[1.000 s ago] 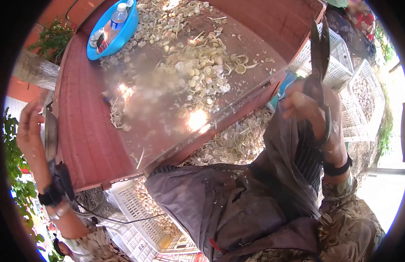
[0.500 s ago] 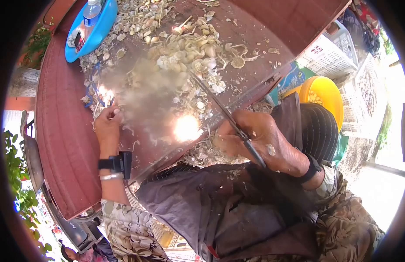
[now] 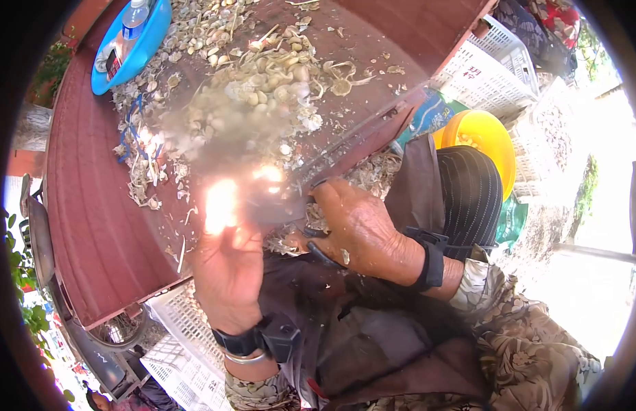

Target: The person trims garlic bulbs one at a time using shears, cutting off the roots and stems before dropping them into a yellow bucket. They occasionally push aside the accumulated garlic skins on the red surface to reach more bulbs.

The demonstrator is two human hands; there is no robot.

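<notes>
My right hand [image 3: 366, 233] is closed around a pair of scissors; the black handle [image 3: 323, 255] shows below the fingers, and the grey blades are blurred towards the left. Close to the blades, my left hand [image 3: 229, 277] is raised with its fingers curled together. Glare and a smudge on the lens hide its fingertips and whatever they hold. Beyond both hands, a heap of garlic [image 3: 266, 85] with dry stalks and skins lies on the reddish-brown table [image 3: 92, 226]. Loose peelings [image 3: 376, 175] have gathered in the dark apron near my right hand.
A blue basin [image 3: 143, 51] with a water bottle [image 3: 134, 20] stands at the far left. To the right are a yellow bucket [image 3: 493, 147] with pale pieces inside and white plastic crates [image 3: 499, 75]. Another white crate [image 3: 184, 315] sits below the table's near edge.
My left hand has moved right and nearer my body, up to the scissors. My right hand has drawn left, and the scissors have turned to point left. The view has shifted slightly.
</notes>
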